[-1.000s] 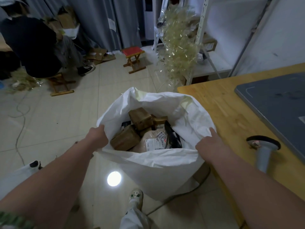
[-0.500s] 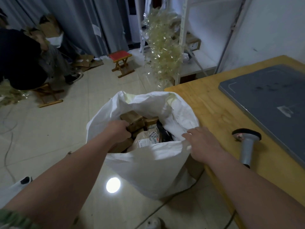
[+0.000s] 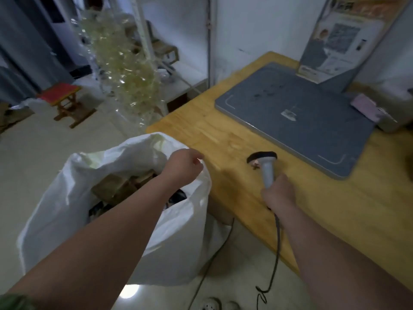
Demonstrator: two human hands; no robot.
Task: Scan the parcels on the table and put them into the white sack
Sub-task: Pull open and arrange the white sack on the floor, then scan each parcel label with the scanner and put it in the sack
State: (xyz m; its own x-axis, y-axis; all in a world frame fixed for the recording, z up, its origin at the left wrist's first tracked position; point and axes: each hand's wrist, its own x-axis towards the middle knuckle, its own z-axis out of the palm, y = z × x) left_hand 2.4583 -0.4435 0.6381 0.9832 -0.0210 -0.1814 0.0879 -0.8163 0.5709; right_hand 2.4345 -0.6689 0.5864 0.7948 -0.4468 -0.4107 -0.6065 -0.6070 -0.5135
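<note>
Red stool (image 3: 64, 92) on the floor far left, out of the work. White sack (image 3: 73, 198) stands on the floor hard against the near corner of the tabletop (image 3: 201, 130), mouth gaping; placed so parcels can go straight off the edge into it, I'd judge. Brown parcels (image 3: 116, 186) lie piled inside, close under the rim; any labels on them too dark to read. Left hand (image 3: 183, 166) hangs over the sack's table-side rim, fingers curled; whether it pinches the cloth or holds nothing, cannot tell. Likely there to hold the mouth open. Scanner (image 3: 266, 164) on the tabletop, head pointing away, cable trailing off the edge to the floor. Right hand (image 3: 279, 193) wrapped round its handle, firm grip; readying to scan, probably. Grey mat (image 3: 301, 121) beyond, with a small white patch, unreadable. Poster (image 3: 335, 36) propped at the far right: print and a code-like square, all too blurred to make out
</note>
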